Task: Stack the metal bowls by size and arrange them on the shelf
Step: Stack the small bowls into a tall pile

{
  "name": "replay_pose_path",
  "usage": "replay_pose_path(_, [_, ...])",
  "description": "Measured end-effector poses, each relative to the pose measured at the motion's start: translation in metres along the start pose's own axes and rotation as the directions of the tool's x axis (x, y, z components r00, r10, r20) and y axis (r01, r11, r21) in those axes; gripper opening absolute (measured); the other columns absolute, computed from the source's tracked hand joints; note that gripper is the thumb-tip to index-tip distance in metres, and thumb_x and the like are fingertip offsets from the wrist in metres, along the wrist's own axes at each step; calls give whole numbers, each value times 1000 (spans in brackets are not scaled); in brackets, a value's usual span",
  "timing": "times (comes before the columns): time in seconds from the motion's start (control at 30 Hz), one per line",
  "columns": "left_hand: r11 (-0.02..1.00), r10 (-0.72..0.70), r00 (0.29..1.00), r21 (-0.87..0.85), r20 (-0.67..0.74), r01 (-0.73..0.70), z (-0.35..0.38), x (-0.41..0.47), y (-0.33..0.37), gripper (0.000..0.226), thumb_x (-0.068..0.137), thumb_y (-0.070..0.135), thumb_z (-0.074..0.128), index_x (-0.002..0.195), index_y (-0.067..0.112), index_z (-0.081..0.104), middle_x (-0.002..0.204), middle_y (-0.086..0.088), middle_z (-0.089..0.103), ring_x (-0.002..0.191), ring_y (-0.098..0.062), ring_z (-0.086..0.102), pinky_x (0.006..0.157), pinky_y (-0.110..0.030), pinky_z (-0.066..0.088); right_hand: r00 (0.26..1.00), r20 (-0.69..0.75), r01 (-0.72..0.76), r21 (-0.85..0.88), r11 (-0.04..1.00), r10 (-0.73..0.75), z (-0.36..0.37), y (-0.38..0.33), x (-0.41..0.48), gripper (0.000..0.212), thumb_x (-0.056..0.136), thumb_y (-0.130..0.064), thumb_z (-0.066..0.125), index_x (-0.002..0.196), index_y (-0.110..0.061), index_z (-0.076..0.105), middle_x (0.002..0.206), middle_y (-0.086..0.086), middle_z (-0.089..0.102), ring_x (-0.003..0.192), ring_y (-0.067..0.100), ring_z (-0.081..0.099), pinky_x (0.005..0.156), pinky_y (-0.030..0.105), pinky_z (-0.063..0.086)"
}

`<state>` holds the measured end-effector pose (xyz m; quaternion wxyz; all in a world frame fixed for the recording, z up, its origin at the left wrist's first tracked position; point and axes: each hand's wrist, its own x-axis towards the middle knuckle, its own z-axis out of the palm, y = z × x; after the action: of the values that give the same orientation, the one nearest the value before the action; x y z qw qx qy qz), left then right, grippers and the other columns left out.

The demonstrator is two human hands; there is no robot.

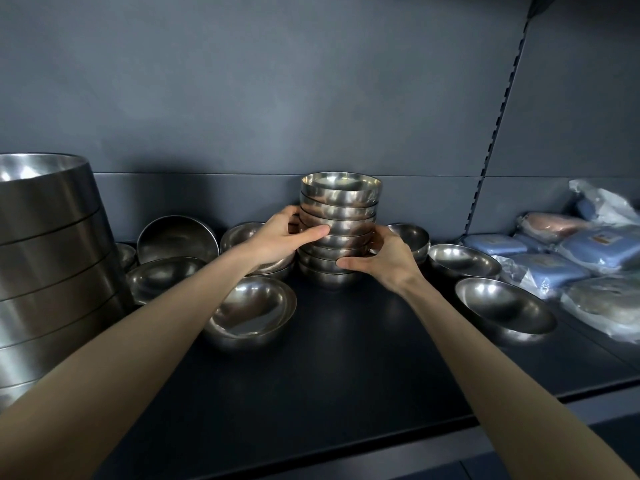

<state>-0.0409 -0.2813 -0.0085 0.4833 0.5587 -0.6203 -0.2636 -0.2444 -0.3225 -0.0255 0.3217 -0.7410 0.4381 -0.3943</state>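
Two slender bare forearms [156, 327], narrow wrists [407, 284], bare left hand [277, 237], bare right hand [384, 258], fingers uncovered

dark shelf [346, 358], level. centre rear: upright stack of small metal bowls [341, 202], loose bowls [252, 308] on both sides. far left: tall stack of large bowls [52, 237]; far right: plastic-wrapped packs [595, 251].

Left edge crops the large bowl stack [48, 237], right edge the packets [604, 249]
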Motion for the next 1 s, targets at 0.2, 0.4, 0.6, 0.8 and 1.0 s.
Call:
replay_pose_path(0.2, [1000, 5, 1000, 16, -30, -5, -1, 4, 2, 58, 80, 30, 73, 127, 14, 45, 109, 1, 62, 103, -8, 60, 85, -14, 47, 1000, -9, -2, -27, 1000, 2, 2, -2, 7, 86, 61, -29, 90, 134, -14, 48, 115, -7, 59, 108, 8, 53, 89, 17, 38])
replay_pose_path(0.4, [999, -15, 1000, 42, -10, 16, -6, 12, 0, 69, 75, 42, 76, 131, 16, 45, 108, 3, 66, 105, -10, 62, 97, -27, 47, 1000, 0, -4, -38, 999, 4, 3, -4, 13, 85, 60, -30, 91, 133, -14, 49, 120, -5, 61, 112, 10, 56, 88, 17, 39])
replay_pose_path(0.6, [999, -27, 1000, 46, -11, 28, -8, 14, 1, 64, 76, 37, 76, 128, 14, 47, 107, -1, 67, 104, -12, 64, 95, -27, 49, 1000, 8, -9, -60, 998, 10, 3, -5, 12, 86, 62, -29, 90, 135, -13, 46, 119, -6, 59, 108, 7, 53, 88, 17, 39])
replay_pose_path(0.8, [995, -57, 998, 78, 2, 57, -8, 11, 7, 63, 78, 37, 75, 130, 15, 47, 108, 1, 67, 105, -11, 63, 96, -26, 47, 999, 25, -20, -98, 995, 22, 2, -9, 11, 87, 64, -29, 89, 136, -11, 44, 123, -2, 61, 114, 13, 55, 89, 18, 41])
replay_pose_path(1.0, [967, -109, 994, 228, -29, 113, -7, 3, 22, 52, 81, 38, 72, 121, 13, 52, 99, 8, 62, 102, -13, 60, 89, -23, 43, 996, 63, -46, -146, 988, 55, -2, -16, 5, 83, 67, -24, 88, 134, -10, 43, 113, -5, 60, 111, 13, 57, 87, 19, 42])
